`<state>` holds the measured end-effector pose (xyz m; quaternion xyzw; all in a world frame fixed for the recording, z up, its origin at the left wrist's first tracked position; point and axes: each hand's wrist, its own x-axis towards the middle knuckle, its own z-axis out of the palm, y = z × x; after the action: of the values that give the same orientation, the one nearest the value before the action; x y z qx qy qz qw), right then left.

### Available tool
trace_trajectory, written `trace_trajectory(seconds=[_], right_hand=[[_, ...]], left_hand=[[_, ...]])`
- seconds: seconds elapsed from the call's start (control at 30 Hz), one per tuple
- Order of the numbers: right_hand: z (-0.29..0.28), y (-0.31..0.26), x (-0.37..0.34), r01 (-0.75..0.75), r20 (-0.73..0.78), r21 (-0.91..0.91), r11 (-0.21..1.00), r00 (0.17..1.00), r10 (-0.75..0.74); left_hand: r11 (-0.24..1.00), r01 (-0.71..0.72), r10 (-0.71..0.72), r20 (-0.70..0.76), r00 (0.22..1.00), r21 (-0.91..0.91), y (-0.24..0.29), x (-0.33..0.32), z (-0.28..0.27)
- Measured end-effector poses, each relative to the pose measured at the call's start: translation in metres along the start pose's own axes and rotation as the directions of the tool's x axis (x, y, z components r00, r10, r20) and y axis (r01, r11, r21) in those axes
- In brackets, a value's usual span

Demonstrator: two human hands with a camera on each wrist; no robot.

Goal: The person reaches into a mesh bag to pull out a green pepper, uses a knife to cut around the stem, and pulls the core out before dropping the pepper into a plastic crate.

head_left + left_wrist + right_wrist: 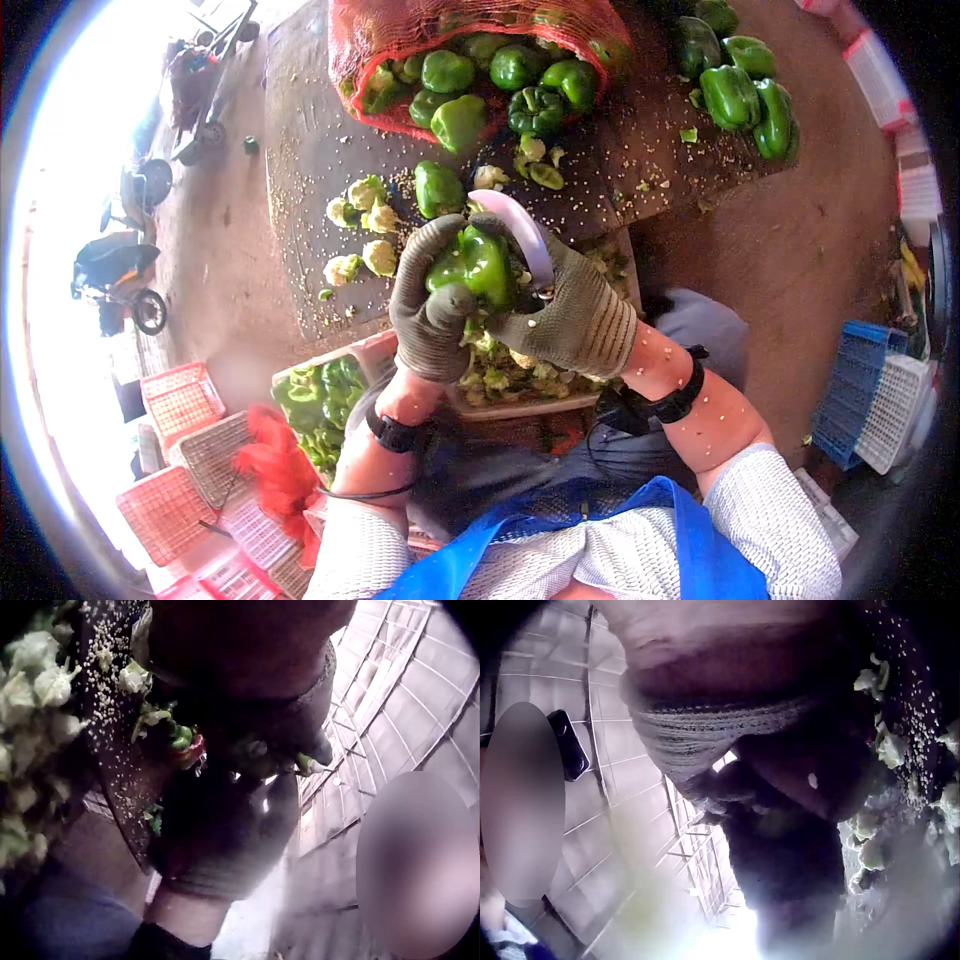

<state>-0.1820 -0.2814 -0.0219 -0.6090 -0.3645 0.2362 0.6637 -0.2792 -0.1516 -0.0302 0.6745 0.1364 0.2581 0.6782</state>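
In the head view a green bell pepper is gripped by the gloved left hand, its fingers and thumb curled round the left side. The gloved right hand is against the pepper's right side and holds a curved, pale purple tool, whose far end reaches above the pepper. Its grip end is hidden by the glove. Just beyond the hands another pepper lies on the board beside pale seed cores. Both wrist views are dark; the left glove and right glove show there.
A red mesh bag of peppers lies at the board's far side, with several peppers to its right. Below the hands is a container of cores and scraps. A crate of cut peppers stands left; stacked crates stand right.
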Motion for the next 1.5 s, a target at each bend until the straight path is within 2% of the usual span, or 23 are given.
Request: trace_trajectory(seconds=[0.1,0.17,0.23,0.33,0.4,0.43,0.47,0.53,0.57,0.67,0.8,0.93,0.97,1.03,1.07,1.17,1.2,1.23,1.27,1.3,1.37,1.43,1.5], right_hand=[[0.003,0.004,-0.002,-0.004,-0.051,0.002,1.000,0.999,0.004],[0.004,0.012,-0.005,-0.051,-0.094,-0.067,0.996,0.995,0.044],[0.006,0.012,-0.003,-0.042,-0.156,-0.078,0.996,0.987,0.030],[0.005,0.002,-0.002,-0.089,-0.171,-0.158,0.983,0.983,0.061],[0.009,-0.001,-0.003,0.095,-0.101,-0.246,0.965,0.987,-0.123],[0.012,-0.002,-0.004,0.188,-0.052,-0.282,0.941,0.976,-0.211],[0.015,-0.006,-0.008,0.024,-0.053,-0.146,0.989,0.998,-0.032],[0.004,0.003,-0.008,0.072,-0.027,-0.177,0.982,0.997,-0.078],[-0.004,-0.003,-0.008,-0.079,-0.037,0.021,0.997,0.996,0.080],[-0.021,-0.011,-0.012,-0.356,-0.036,0.551,0.755,0.893,0.448],[-0.027,-0.002,-0.022,-0.326,0.092,0.642,0.694,0.931,0.352],[-0.014,-0.003,-0.027,-0.405,0.130,0.587,0.701,0.902,0.413],[-0.013,0.000,-0.030,-0.444,0.124,0.558,0.701,0.880,0.458],[-0.013,0.003,-0.041,-0.522,0.110,0.498,0.693,0.830,0.547],[-0.014,0.005,-0.048,-0.557,0.101,0.464,0.689,0.806,0.583],[-0.012,0.004,-0.057,-0.637,0.028,0.360,0.682,0.738,0.674],[-0.007,0.002,-0.059,-0.656,0.008,0.328,0.679,0.721,0.693],[-0.001,0.001,-0.059,-0.677,0.004,0.307,0.669,0.704,0.710],[0.004,0.000,-0.060,-0.692,0.012,0.292,0.660,0.693,0.721],[0.008,0.005,-0.063,-0.684,0.074,0.309,0.661,0.710,0.700],[0.004,0.018,-0.063,-0.680,0.159,0.342,0.648,0.722,0.674],[-0.001,0.028,-0.063,-0.688,0.211,0.369,0.625,0.717,0.664],[0.008,0.006,-0.066,-0.687,0.308,0.410,0.599,0.723,0.618]], left_hand=[[0.920,-0.175,0.159,0.072,0.985,0.351,-0.002,0.005,0.006],[0.982,-0.013,0.037,-0.123,0.992,0.190,-0.001,0.008,0.019],[0.957,0.253,-0.280,-0.231,0.932,-0.140,-0.005,0.014,0.019],[0.846,0.307,-0.433,-0.227,0.872,-0.435,-0.010,0.021,0.031],[0.535,0.359,-0.311,0.217,0.925,-0.765,-0.032,0.018,0.017],[0.349,0.477,-0.226,0.422,0.878,-0.806,-0.044,0.016,0.010],[0.375,0.521,-0.369,0.392,0.843,-0.767,-0.042,0.018,0.014],[0.385,0.604,-0.626,0.283,0.726,-0.698,-0.036,0.026,0.019],[0.373,0.641,-0.731,0.213,0.648,-0.670,-0.035,0.031,0.016],[0.416,0.462,-0.694,0.055,0.718,-0.783,-0.035,0.044,-0.025],[0.546,0.224,-0.546,-0.140,0.826,-0.808,-0.003,0.044,-0.084],[0.853,0.184,-0.374,-0.326,0.868,-0.488,0.055,-0.030,-0.167],[0.835,0.208,-0.398,-0.299,0.867,-0.510,0.070,-0.065,-0.192],[0.917,0.259,-0.381,-0.477,0.792,-0.302,0.098,-0.143,-0.233],[0.942,0.335,-0.275,-0.611,0.742,-0.018,0.101,-0.188,-0.258],[0.650,0.650,-0.159,-0.766,0.623,0.393,0.098,-0.327,-0.289],[0.397,0.640,-0.002,-0.697,0.717,0.657,0.085,-0.374,-0.295],[0.386,0.699,0.018,-0.762,0.647,0.602,0.076,-0.404,-0.287],[0.399,0.864,-0.149,-0.908,0.391,0.307,0.070,-0.427,-0.272],[0.410,0.852,-0.170,-0.890,0.423,0.327,0.051,-0.454,-0.268],[0.281,0.868,0.087,-0.912,0.402,0.410,0.019,-0.460,-0.235],[0.036,0.744,0.265,-0.724,0.637,0.668,-0.076,-0.499,-0.253],[0.092,0.873,-0.115,-0.865,0.488,0.480,-0.075,-0.465,-0.220]])
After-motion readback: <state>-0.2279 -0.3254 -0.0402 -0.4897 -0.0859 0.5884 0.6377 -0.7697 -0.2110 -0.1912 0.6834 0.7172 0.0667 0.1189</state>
